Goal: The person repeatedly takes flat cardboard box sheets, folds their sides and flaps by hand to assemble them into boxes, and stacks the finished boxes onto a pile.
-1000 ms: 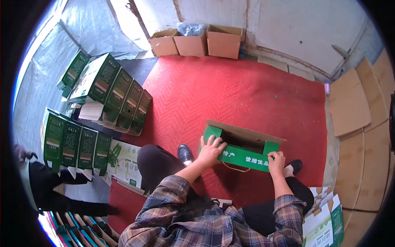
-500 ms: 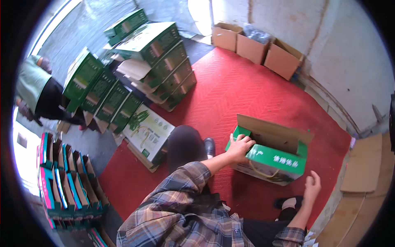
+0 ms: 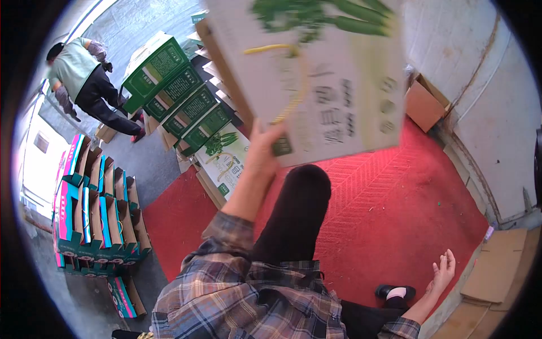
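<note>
My left hand (image 3: 261,151) is closed on the lower corner of a carton (image 3: 350,62), which is lifted high in front of me. Its white face carries a picture of green vegetables, dark lettering and a yellow rope handle. The carton hides part of the stacks and floor behind it. Over the red mat (image 3: 372,198), low at the right, my right hand (image 3: 442,275) is empty with its fingers apart. Left of my knee, another printed carton (image 3: 223,161) rests beside a leaning row of green cartons (image 3: 180,90).
Several teal and pink cartons with open tops (image 3: 96,214) are stacked at the left. A person in a light green top (image 3: 79,68) bends over at the far left. A brown box (image 3: 427,103) stands by the wall. Flattened cardboard (image 3: 494,265) lies at the right edge.
The carton has gone from the mat up and leftward in my left hand, its printed face now toward me. My right hand stays low at the right. The other person has come more into view.
</note>
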The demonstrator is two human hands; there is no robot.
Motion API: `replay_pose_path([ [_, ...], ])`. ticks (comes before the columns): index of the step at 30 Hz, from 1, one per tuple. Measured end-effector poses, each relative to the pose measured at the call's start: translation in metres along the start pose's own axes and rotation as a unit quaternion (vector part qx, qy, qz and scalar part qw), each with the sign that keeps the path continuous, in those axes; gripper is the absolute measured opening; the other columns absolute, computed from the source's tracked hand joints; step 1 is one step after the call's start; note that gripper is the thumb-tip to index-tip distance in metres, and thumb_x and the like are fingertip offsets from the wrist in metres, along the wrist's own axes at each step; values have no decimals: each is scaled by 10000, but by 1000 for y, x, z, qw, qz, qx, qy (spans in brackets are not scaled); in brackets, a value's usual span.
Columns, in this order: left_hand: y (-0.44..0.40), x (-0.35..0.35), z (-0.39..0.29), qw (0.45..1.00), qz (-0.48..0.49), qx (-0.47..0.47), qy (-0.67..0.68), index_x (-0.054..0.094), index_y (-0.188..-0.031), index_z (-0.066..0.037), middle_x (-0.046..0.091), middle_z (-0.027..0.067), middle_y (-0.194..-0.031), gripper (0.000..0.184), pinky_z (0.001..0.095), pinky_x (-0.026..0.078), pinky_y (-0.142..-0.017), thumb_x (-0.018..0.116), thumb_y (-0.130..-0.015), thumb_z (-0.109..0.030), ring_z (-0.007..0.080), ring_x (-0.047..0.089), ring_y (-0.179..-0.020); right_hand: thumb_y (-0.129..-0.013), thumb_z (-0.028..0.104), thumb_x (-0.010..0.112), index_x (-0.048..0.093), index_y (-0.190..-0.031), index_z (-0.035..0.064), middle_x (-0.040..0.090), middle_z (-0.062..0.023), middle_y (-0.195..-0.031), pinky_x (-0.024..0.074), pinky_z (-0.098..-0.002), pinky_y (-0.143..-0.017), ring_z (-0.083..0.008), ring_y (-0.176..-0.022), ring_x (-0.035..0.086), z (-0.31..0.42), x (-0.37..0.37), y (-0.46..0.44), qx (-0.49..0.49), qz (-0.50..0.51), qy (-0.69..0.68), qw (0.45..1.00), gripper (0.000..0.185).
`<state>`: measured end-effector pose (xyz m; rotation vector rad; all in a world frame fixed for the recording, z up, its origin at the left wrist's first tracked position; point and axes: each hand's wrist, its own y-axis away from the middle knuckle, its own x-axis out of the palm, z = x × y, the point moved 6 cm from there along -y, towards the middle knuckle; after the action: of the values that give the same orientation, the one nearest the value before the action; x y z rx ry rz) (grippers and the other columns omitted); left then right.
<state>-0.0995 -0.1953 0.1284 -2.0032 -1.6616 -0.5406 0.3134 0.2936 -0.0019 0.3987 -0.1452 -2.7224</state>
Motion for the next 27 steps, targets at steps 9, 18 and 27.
replay_pose_path([
  [9,81,-253,-22,979,-202,-8,34,489,-1298,-65,613,91,-1205,482,417,533,-913,685,-867,-156,235,625,-1067,-983,220,547,546,-1328,140,548,-36,-1340,447,-303,-872,-147,-1171,528,4,-60,-2,-4,-12,15,1000,354],
  [18,117,-365,60,891,-382,-197,145,599,-1231,-60,651,123,-1206,503,570,463,-965,771,-814,-283,337,614,-1096,-954,249,569,551,-1304,134,593,-32,-1233,462,-302,-838,-138,-1068,568,-21,-167,20,40,-111,60,991,368],
  [27,57,-448,62,922,-361,-129,58,572,-1242,-49,663,119,-1147,539,451,515,-917,711,-857,-398,301,640,-1035,-925,281,595,573,-1292,247,612,55,-1157,450,-283,-721,-93,-944,564,-158,-304,41,159,-161,105,968,370],
])
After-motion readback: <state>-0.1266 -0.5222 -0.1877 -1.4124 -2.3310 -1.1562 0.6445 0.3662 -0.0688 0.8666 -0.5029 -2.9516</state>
